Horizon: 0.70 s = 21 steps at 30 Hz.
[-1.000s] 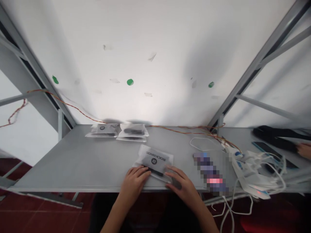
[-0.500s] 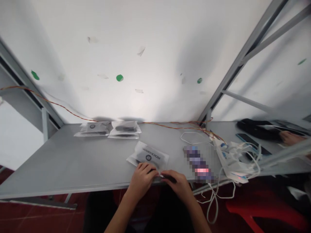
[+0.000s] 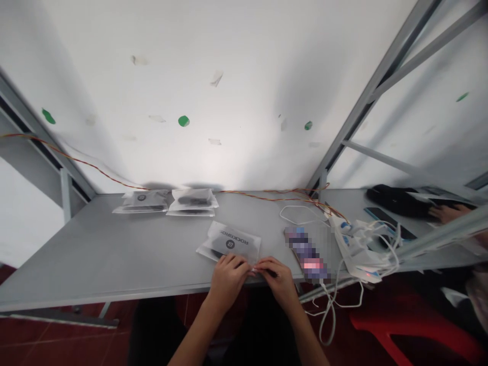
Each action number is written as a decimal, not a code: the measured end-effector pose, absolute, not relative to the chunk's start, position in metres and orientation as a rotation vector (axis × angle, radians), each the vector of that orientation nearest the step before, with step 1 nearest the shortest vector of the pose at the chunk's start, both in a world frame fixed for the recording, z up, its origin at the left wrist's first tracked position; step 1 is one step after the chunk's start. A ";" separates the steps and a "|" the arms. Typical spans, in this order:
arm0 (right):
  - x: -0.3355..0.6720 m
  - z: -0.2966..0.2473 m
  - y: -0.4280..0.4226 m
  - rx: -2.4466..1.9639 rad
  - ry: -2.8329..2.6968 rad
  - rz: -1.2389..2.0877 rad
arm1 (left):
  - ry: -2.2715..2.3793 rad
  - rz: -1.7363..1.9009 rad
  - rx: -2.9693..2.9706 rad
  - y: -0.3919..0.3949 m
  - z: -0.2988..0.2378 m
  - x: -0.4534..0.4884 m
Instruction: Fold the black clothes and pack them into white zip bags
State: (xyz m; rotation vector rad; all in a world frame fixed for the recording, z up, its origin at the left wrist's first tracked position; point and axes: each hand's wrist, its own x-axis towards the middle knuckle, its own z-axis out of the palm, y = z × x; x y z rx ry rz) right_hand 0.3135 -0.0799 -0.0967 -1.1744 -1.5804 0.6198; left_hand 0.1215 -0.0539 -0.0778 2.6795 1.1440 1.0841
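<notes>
A frosted plastic bag [image 3: 244, 243] printed ROCKBROS lies on the table near its front edge, with something dark showing inside. My left hand [image 3: 229, 277] is closed over the bag's near edge, fingers curled on it. At the bag's near right corner, my right hand [image 3: 278, 277] pinches the edge between thumb and fingertips, close beside the left fingertips. A small pale bit shows at the pinch, too small to make out.
More filled frosted bags [image 3: 143, 201] lie along the wall at the back left, with others [image 3: 192, 201] beside them. Right of my hands are a blurred-out phone [image 3: 308, 254], a white power strip [image 3: 356, 249] and cables. Another person's hand [image 3: 450, 212] is at far right.
My right hand's fingers have drawn in closer to the bag's corner, and the dark shape seen under them is now smaller. The view has shifted slightly. The bag stays in place.
</notes>
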 end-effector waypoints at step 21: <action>0.302 -0.092 -0.084 -1.244 -1.305 0.602 | 1.739 1.361 2.616 -0.072 -0.068 0.003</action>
